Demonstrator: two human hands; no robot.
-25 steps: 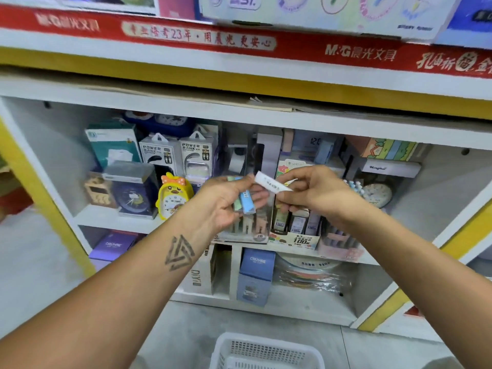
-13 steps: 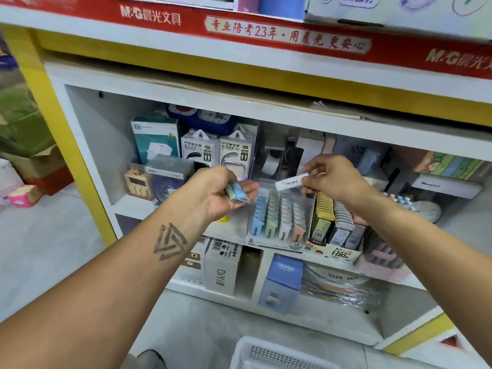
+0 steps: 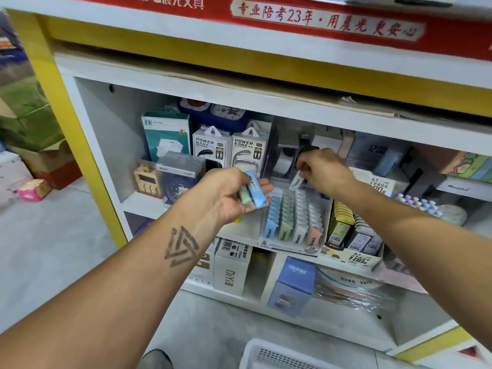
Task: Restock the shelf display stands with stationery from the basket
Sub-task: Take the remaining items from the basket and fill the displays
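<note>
Step in hand, we judge: our right hand [image 3: 323, 169] pinches a white pack [image 3: 296, 180] at the display stand's [image 3: 292, 219] 12 o'clock end; left hand [image 3: 226, 194] grips spare packs [image 3: 251, 191]; next, seat it in the white row.

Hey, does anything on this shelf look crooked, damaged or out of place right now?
Mostly tidy. The clear display stand holds even colour rows. One oddity: the cardboard sheet lying on top of the shelf unit has a torn, curled edge near the right. The white case is tilted only because the right hand holds it.
</note>
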